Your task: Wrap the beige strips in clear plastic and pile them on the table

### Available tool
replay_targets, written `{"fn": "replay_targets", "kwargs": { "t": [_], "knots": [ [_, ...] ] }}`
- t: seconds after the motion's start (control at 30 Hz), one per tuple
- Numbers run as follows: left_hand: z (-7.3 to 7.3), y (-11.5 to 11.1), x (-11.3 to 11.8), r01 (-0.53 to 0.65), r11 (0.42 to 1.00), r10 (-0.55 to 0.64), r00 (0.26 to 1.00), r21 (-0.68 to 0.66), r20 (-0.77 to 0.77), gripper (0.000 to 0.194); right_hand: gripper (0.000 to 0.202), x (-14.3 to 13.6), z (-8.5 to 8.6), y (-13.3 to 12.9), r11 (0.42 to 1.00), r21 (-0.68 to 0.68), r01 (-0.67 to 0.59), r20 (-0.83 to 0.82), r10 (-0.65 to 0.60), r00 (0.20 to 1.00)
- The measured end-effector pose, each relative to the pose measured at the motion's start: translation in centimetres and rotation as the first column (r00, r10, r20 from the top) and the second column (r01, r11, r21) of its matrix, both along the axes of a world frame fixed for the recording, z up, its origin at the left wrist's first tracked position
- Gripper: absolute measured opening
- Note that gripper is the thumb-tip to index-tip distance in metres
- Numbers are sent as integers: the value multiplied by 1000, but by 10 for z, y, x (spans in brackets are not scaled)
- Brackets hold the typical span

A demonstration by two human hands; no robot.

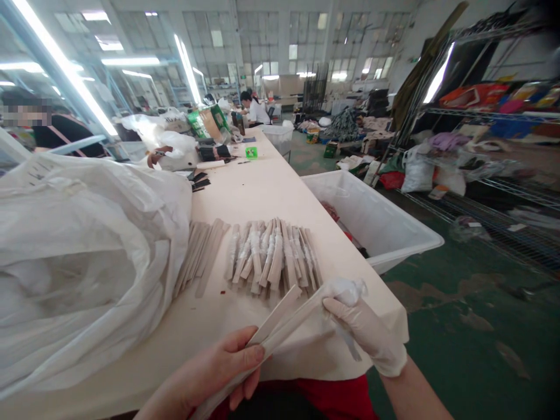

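My bare left hand (234, 364) is closed around pale flat strips (280, 318), with its thumb on top. My right hand (365, 329), in a whitish glove, pinches a clear plastic wrap (345, 290) at the far end of the strips. One shorter strip end sticks up apart from the rest. Beyond my hands, a pile of plastic-wrapped strip bundles (273, 254) lies on the table (262, 192). Left of the pile are loose strips (201, 251), partly beside a large white plastic bag (87, 251).
A white bin (371, 219) stands against the table's right side. Bags and cloth fill a wire rack (503, 198) at the right. A person in white (258, 111) sits far back; another person (65, 131) is at the left.
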State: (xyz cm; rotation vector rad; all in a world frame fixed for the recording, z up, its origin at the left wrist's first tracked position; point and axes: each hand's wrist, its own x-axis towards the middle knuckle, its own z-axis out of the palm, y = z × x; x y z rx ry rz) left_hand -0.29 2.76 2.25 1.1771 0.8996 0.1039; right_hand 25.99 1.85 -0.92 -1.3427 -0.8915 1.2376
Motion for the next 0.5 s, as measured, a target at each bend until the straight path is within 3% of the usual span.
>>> {"fn": "replay_targets", "kwargs": {
  "t": [0.2,0.3,0.37,0.47,0.5],
  "knots": [
    [-10,6,32,-106,980,110,994,168,-12,28,40,-47,-2,-7,974,22,-226,-55,227,972],
    [-16,7,32,-143,964,160,985,223,-61,23,34,-50,-5,-7,944,55,-324,-85,328,941],
    [-19,6,27,-116,960,149,982,257,-114,20,36,-45,-3,-4,968,21,-252,-229,250,941],
    [-20,5,25,-90,945,150,973,314,-173,18,38,-47,-1,1,997,-79,23,-418,-54,907],
    [-20,6,27,-101,936,168,969,337,-178,19,37,-51,-1,1,995,-76,65,-439,-91,894]
  ]
}}
